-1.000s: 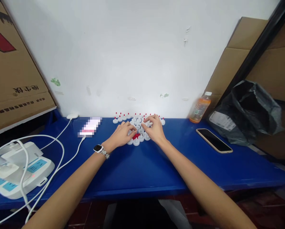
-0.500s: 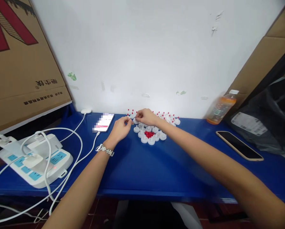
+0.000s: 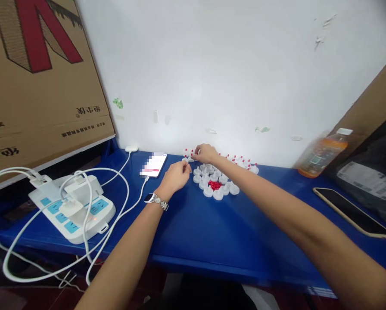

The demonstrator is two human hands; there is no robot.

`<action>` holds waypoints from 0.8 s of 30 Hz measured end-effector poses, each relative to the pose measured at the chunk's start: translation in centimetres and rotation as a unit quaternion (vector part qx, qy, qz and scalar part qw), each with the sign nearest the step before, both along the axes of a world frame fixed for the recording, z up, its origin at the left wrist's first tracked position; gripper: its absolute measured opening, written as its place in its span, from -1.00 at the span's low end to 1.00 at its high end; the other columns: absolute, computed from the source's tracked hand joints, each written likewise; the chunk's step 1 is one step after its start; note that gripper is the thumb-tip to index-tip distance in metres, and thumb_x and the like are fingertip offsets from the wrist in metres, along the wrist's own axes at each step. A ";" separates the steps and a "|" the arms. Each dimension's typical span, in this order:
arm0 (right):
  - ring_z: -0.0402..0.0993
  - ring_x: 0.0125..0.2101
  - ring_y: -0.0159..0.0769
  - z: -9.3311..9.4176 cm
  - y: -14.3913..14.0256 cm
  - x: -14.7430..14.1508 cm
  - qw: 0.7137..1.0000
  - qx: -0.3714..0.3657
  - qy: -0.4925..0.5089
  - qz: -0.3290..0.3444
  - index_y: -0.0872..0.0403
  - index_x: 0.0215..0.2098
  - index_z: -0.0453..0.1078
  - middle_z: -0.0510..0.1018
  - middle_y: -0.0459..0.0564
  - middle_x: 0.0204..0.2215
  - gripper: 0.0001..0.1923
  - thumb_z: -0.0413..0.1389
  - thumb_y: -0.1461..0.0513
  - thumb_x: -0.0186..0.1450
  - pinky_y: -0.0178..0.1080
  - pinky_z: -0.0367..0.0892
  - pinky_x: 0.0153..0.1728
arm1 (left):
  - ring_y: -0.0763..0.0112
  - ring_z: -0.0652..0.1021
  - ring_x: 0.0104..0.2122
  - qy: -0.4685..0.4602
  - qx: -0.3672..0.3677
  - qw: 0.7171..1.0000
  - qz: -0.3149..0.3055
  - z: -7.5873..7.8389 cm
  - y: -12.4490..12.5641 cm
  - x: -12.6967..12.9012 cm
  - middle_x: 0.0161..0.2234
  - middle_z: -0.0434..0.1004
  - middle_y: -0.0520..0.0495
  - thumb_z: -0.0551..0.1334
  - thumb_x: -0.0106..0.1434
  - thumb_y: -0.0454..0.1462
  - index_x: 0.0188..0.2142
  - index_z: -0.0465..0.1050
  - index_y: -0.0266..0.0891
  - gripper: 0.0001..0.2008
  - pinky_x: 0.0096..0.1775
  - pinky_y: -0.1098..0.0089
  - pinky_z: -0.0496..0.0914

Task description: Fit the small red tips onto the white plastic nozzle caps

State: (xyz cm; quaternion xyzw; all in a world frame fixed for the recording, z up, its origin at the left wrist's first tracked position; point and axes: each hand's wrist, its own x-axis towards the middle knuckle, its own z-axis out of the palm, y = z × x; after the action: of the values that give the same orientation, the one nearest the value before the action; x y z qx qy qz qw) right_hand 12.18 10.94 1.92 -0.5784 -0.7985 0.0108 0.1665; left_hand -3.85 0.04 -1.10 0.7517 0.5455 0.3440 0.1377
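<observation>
My right hand [image 3: 207, 153] reaches to the wall side of the table, its fingers pinched at a white disc-shaped piece [image 3: 191, 159] with a red tip. More white pieces with red tips stand around it, some partly hidden by my right forearm. Nearer me, several white discs with short stems [image 3: 218, 195] and no red tips surround a heap of small red caps [image 3: 215, 185]. My left hand [image 3: 176, 175] hovers just left of these discs, its fingers curled together. Whatever may be between its fingertips is too small to make out.
A lit phone [image 3: 156, 165] on a charging cable lies at the left on the blue table [image 3: 193, 232]. Further left is a white power strip [image 3: 109, 213] with looping cables. A bottle of orange drink [image 3: 324, 153], another phone [image 3: 353, 212] and a dark plastic bag [image 3: 370, 176] are at the right.
My hands, together at a white disc before, have come apart. The right moved toward the back row of red-tipped pieces; the left drew back toward me. The view has turned left.
</observation>
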 end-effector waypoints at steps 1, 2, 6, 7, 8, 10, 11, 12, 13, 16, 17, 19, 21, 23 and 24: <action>0.54 -0.18 -0.15 -0.3 0.4 -0.4 1.000 -0.004 -0.002 -0.001 0.07 -0.21 0.56 0.65 0.08 -0.23 -0.70 0.24 0.06 0.18 -0.23 0.34 -0.17 | 0.35 0.47 -0.45 0.000 0.000 1.000 -0.001 0.0 -0.1 0.0 -0.39 0.56 -0.05 0.05 0.33 -0.26 -0.36 0.47 -0.18 -0.76 -0.40 0.38 0.20; 0.54 -0.18 -0.15 -0.5 0.7 -0.8 1.000 -0.009 -0.004 0.002 0.08 -0.22 0.56 0.65 0.08 -0.23 -0.72 0.24 0.09 0.17 -0.24 0.34 -0.17 | 0.35 0.47 -0.45 0.002 0.000 1.000 -0.001 0.0 -0.1 0.1 -0.39 0.56 -0.05 0.05 0.33 -0.25 -0.36 0.47 -0.18 -0.76 -0.42 0.39 0.19; 0.55 -0.18 -0.19 -1.2 1.4 -1.5 1.000 -0.018 0.004 0.007 0.05 -0.25 0.58 0.65 0.06 -0.23 -0.82 0.22 0.16 0.20 -0.26 0.33 -0.17 | 0.35 0.45 -0.46 0.010 0.008 1.000 -0.003 0.2 -0.4 0.2 -0.40 0.55 -0.05 0.05 0.35 -0.22 -0.36 0.47 -0.18 -0.74 -0.45 0.40 0.16; 0.54 -0.18 -0.19 -1.3 1.5 -1.6 1.000 -0.019 0.008 0.004 0.05 -0.24 0.58 0.65 0.06 -0.23 -0.81 0.22 0.15 0.21 -0.26 0.33 -0.17 | 0.35 0.45 -0.46 0.011 0.011 1.000 -0.006 0.3 -0.4 0.3 -0.40 0.55 -0.05 0.04 0.36 -0.21 -0.35 0.47 -0.17 -0.74 -0.45 0.40 0.17; 0.54 -0.18 -0.20 -1.3 1.6 -1.6 1.000 -0.021 0.012 0.001 0.04 -0.23 0.58 0.65 0.05 -0.23 -0.80 0.22 0.14 0.22 -0.27 0.33 -0.17 | 0.35 0.45 -0.46 0.011 0.013 1.000 -0.008 0.3 -0.5 0.3 -0.41 0.54 -0.05 0.04 0.36 -0.21 -0.35 0.47 -0.17 -0.73 -0.44 0.40 0.17; 0.54 -0.17 -0.20 -1.3 1.8 -1.7 0.999 -0.025 0.020 -0.003 0.04 -0.22 0.58 0.65 0.05 -0.22 -0.76 0.23 0.09 0.21 -0.27 0.33 -0.16 | 0.36 0.45 -0.46 0.010 0.013 1.000 -0.011 0.4 -0.5 0.5 -0.40 0.55 -0.04 0.03 0.37 -0.19 -0.34 0.47 -0.17 -0.72 -0.44 0.40 0.18; 0.54 -0.17 -0.20 -1.2 1.8 -1.8 0.999 -0.026 0.022 -0.004 0.04 -0.22 0.58 0.65 0.05 -0.22 -0.75 0.24 0.09 0.20 -0.27 0.33 -0.16 | 0.36 0.45 -0.46 0.010 0.012 1.000 -0.010 0.4 -0.6 0.6 -0.40 0.55 -0.04 0.03 0.38 -0.19 -0.34 0.47 -0.17 -0.72 -0.44 0.40 0.18; 0.53 -0.17 -0.20 -1.1 1.9 -2.0 0.999 -0.027 0.025 -0.005 0.04 -0.22 0.58 0.65 0.05 -0.22 -0.76 0.24 0.10 0.20 -0.27 0.33 -0.15 | 0.36 0.46 -0.46 0.010 0.011 1.000 -0.009 0.4 -0.6 0.7 -0.40 0.54 -0.04 0.03 0.38 -0.19 -0.33 0.48 -0.17 -0.72 -0.43 0.40 0.19; 0.53 -0.17 -0.21 -1.0 2.0 -2.2 0.999 -0.027 0.028 -0.005 0.04 -0.23 0.58 0.64 0.05 -0.22 -0.79 0.24 0.13 0.20 -0.27 0.32 -0.14 | 0.36 0.46 -0.45 0.011 0.010 1.000 -0.008 0.4 -0.6 0.7 -0.41 0.54 -0.05 0.03 0.38 -0.19 -0.33 0.48 -0.17 -0.72 -0.43 0.40 0.19; 0.52 -0.17 -0.22 -0.5 1.6 -2.6 0.999 -0.014 0.044 -0.001 0.05 -0.22 0.57 0.63 0.04 -0.22 -0.82 0.21 0.21 0.21 -0.27 0.31 -0.12 | 0.36 0.46 -0.45 0.015 0.007 1.000 -0.010 0.3 -0.6 0.7 -0.41 0.53 -0.05 0.04 0.36 -0.19 -0.34 0.48 -0.19 -0.73 -0.41 0.40 0.20; 0.51 -0.14 -0.21 -0.4 1.2 -2.5 0.999 -0.004 0.050 -0.002 0.05 -0.20 0.56 0.62 0.05 -0.19 -0.81 0.18 0.20 0.23 -0.25 0.31 -0.09 | 0.37 0.46 -0.45 0.015 0.007 1.000 -0.012 0.3 -0.6 0.7 -0.41 0.53 -0.05 0.04 0.36 -0.19 -0.34 0.48 -0.19 -0.73 -0.41 0.40 0.20; 0.46 -0.06 -0.17 -0.2 -0.3 -1.6 0.997 0.036 0.074 -0.007 0.06 -0.17 0.53 0.57 0.09 -0.10 -0.78 0.12 0.19 0.26 -0.19 0.29 -0.03 | 0.37 0.46 -0.45 0.012 0.013 1.000 -0.017 0.3 -0.6 0.5 -0.39 0.53 -0.04 0.03 0.37 -0.18 -0.33 0.47 -0.19 -0.72 -0.41 0.40 0.21; 0.43 -0.03 -0.15 -0.1 -2.5 0.0 0.986 0.106 0.129 0.003 0.08 -0.16 0.48 0.53 0.12 -0.05 -0.78 0.07 0.21 0.27 -0.15 0.27 0.01 | 0.36 0.46 -0.44 0.003 0.026 0.999 -0.023 0.5 -0.6 0.6 -0.37 0.53 -0.04 0.02 0.39 -0.17 -0.31 0.46 -0.18 -0.71 -0.41 0.40 0.21; 0.47 -0.14 -0.23 -0.3 -5.4 2.0 0.966 0.138 0.209 0.062 0.07 -0.16 0.44 0.56 0.05 -0.15 -0.79 0.03 0.25 0.27 -0.21 0.31 -0.08 | 0.36 0.47 -0.40 -0.011 0.045 0.999 -0.028 0.7 -0.9 1.0 -0.35 0.53 -0.04 0.01 0.40 -0.15 -0.28 0.44 -0.18 -0.72 -0.39 0.40 0.23; 0.48 -0.21 -0.27 -0.4 -6.9 3.0 0.958 0.127 0.240 0.090 0.06 -0.15 0.42 0.57 -0.01 -0.22 -0.79 0.01 0.25 0.29 -0.24 0.33 -0.15 | 0.35 0.48 -0.38 -0.017 0.057 0.998 -0.033 0.8 -1.0 1.3 -0.33 0.53 -0.04 0.02 0.41 -0.13 -0.26 0.43 -0.18 -0.72 -0.37 0.39 0.25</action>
State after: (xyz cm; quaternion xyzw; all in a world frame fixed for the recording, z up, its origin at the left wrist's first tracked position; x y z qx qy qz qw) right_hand 15.18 4.00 1.48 -0.4583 -0.7786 0.0633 0.4239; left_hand -2.53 -0.98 -0.30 0.7702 0.4976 0.3820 0.1154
